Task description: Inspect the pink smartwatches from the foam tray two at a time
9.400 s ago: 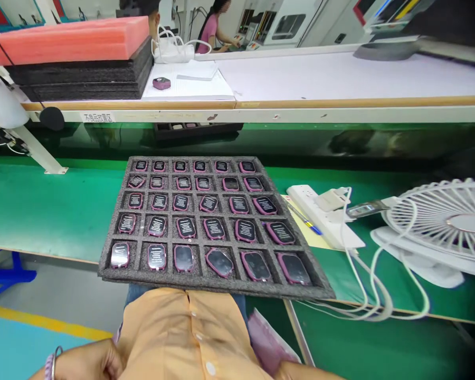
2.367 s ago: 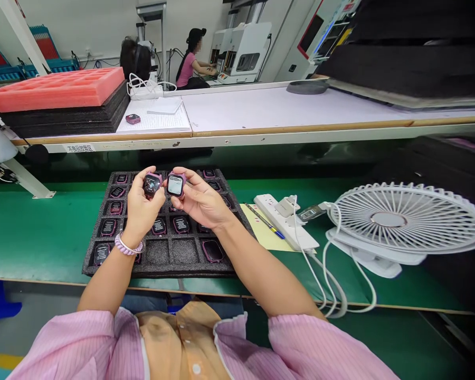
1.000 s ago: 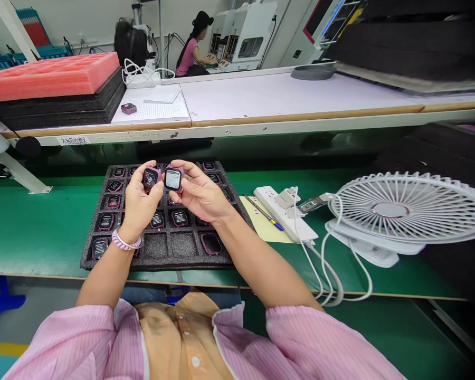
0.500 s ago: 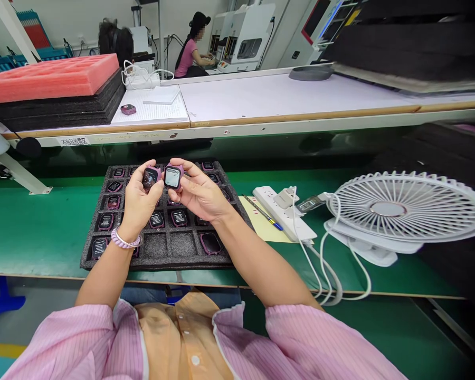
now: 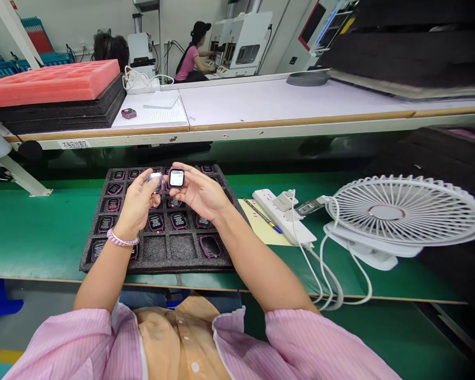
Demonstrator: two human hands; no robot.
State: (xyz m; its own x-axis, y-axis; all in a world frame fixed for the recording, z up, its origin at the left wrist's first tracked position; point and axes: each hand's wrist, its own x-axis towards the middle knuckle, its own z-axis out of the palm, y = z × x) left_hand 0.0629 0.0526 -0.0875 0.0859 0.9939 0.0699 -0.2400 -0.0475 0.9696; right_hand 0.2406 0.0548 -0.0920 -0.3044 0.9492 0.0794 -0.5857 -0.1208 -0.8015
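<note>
Left hand point(image 5: 136, 206) curled, gripping a purple-framed watch point(image 5: 155, 182) under the thumb; right hand point(image 5: 201, 195) half-curled, holding a second watch point(image 5: 176, 178), screen lit white. Both held side by side above the dark foam tray point(image 5: 182, 249), green surface point(image 5: 43, 227) beneath. Filled compartments hold single purple-framed watches point(image 5: 155, 221); arms hide some.
</note>
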